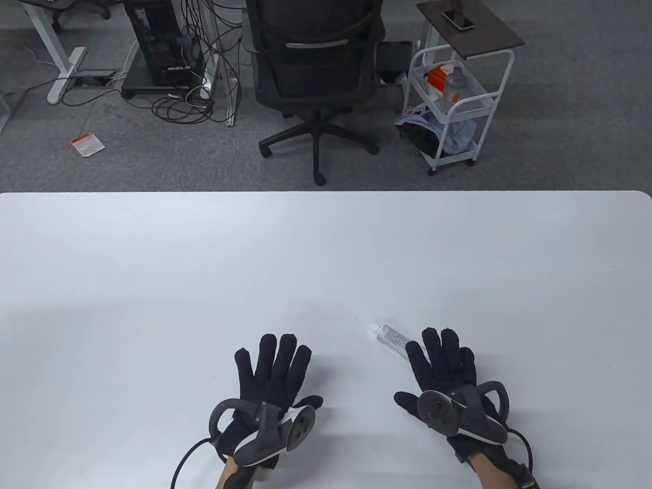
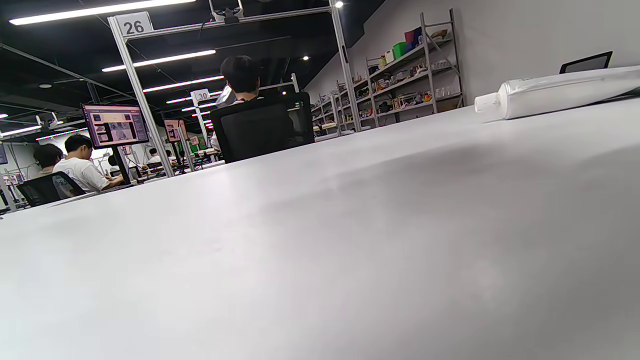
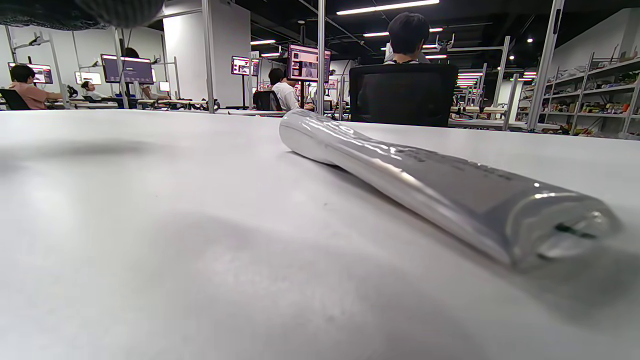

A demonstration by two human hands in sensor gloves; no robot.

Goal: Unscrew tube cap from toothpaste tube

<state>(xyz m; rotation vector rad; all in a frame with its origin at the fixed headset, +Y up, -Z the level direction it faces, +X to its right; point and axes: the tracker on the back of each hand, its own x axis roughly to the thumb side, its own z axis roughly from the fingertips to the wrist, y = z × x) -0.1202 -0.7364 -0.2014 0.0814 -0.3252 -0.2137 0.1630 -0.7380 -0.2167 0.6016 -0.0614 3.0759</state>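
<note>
A silver toothpaste tube (image 1: 391,336) lies flat on the white table (image 1: 204,265), its white cap (image 1: 374,326) pointing to the far left. My right hand (image 1: 445,364) lies flat and open, fingers spread, over the tube's rear end; whether it touches the tube I cannot tell. My left hand (image 1: 272,369) rests flat and open on the table, well left of the tube and holding nothing. The left wrist view shows the tube (image 2: 560,92) with its cap (image 2: 486,102) on. The right wrist view shows the tube (image 3: 425,185) lying close by, crimped end nearest.
Beyond the table's far edge stand a black office chair (image 1: 316,66) and a white trolley (image 1: 453,102) on the grey carpet. The table carries only the tube and my hands.
</note>
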